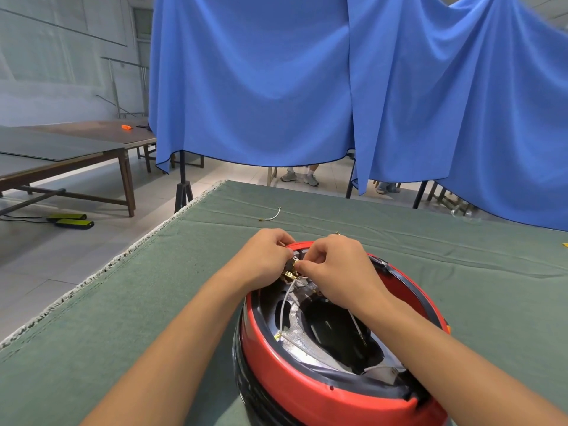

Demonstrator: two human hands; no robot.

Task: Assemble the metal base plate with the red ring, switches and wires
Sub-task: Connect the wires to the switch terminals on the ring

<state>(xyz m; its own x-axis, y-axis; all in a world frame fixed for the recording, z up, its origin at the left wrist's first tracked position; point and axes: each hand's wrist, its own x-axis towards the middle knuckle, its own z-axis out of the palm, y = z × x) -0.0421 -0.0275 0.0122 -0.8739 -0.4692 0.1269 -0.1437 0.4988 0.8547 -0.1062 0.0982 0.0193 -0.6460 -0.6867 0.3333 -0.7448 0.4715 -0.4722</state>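
We see bare table (159,302) on both sides of the red ring (307,392); 1 loose wire (270,217) lies beyond it.

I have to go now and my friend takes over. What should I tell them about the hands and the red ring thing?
Left hand: fingers curled at the small brass terminals at the far edge of the assembly.
Right hand: pinching at the same spot.
Red ring sits around the metal base plate on the green cloth.
Done: a white wire already runs across the plate.
Left: finish this connection. A spare wire lies on the cloth beyond the hands.
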